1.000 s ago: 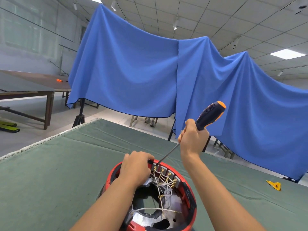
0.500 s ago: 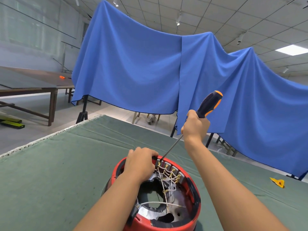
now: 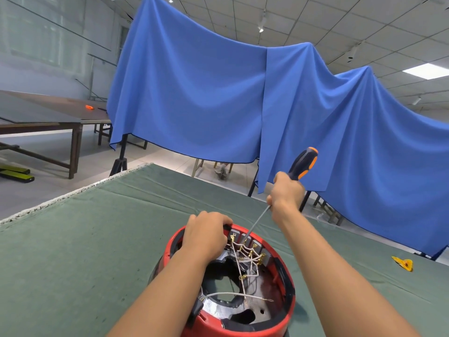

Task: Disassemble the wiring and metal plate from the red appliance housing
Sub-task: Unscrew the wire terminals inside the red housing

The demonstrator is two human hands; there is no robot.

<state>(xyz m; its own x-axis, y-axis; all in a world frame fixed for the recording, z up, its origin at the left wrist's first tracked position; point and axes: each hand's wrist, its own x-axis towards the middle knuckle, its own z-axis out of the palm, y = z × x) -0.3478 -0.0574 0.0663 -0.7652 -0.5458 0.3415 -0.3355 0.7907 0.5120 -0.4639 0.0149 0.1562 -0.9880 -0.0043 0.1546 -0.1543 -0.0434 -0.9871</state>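
Both forearms reach forward from the bottom of the view, bare to past the wrist. The left hand (image 3: 206,235) lies knuckles up with its fingers curled over the far rim of the red housing (image 3: 286,310), gripping it. The right hand (image 3: 288,194) is raised higher and further out, closed in a fist round the handle of a screwdriver (image 3: 302,164), wrist bent, shaft slanting down toward the left hand.

Tight room inside the red housing (image 3: 286,310)

White wires (image 3: 245,261) criss-cross the far side, and the screwdriver (image 3: 279,200) shaft and left hand (image 3: 206,235) crowd that rim. The green table cloth (image 3: 85,251) lies bare all around.
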